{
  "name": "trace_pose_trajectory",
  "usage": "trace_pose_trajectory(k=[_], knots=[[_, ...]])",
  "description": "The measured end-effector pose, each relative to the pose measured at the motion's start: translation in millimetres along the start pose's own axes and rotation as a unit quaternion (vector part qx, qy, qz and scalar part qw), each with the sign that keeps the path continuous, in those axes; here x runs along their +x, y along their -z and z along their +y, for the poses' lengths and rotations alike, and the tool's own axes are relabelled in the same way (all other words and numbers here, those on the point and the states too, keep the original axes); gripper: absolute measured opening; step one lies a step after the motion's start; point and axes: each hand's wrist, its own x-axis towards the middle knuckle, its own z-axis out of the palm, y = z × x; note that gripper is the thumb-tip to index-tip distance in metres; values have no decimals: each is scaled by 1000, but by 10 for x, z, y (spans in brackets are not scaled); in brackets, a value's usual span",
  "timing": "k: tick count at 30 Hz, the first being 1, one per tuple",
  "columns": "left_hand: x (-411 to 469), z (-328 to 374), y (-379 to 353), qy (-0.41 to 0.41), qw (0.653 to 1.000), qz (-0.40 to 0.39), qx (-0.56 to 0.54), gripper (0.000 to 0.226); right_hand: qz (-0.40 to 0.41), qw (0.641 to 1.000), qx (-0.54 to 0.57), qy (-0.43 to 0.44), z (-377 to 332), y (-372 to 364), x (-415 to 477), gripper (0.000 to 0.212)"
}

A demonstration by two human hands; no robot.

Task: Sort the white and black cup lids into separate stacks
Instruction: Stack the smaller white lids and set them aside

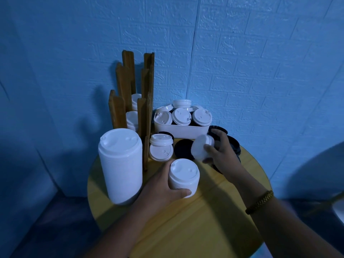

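Note:
My left hand (pixel 163 187) grips a short stack of white lids (pixel 184 175) standing on the round yellow table (pixel 204 220). My right hand (pixel 221 153) holds a white lid (pixel 202 148) tilted on edge, just above and to the right of that stack. A tall stack of white lids (pixel 121 164) stands at the table's left. Loose white lids (pixel 161 149) and a black lid (pixel 183 148) lie behind the stacks. More black lids (pixel 234 144) sit partly hidden behind my right hand.
A white tray (pixel 180 130) at the back holds several mixed white and black lids. A wooden slatted holder (pixel 145 127) at the back left has white lids stacked inside. The blue wall stands close behind. A white object (pixel 338 209) shows at the right edge.

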Motion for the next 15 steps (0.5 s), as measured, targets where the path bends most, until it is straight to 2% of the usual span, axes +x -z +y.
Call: trace_pose_trajectory(k=[4, 8, 10, 12, 15], knots=[[4, 19, -4, -5, 1000, 2, -2, 89, -22, 984, 162, -74, 13, 75, -280, 36], [2, 13, -1, -7, 1000, 5, -4, 92, -10, 972, 208, -111, 53, 122, -536, 37], [-1, 9, -1, -9, 1000, 6, -6, 91, -8, 981, 151, -125, 58, 158, -737, 41], [-3, 13, 0, -13, 1000, 6, -4, 90, -17, 990, 5, -142, 73, 175, -946, 49], [8, 16, 0, -15, 1000, 7, -4, 88, -14, 975, -168, -141, 122, 197, -1061, 58]])
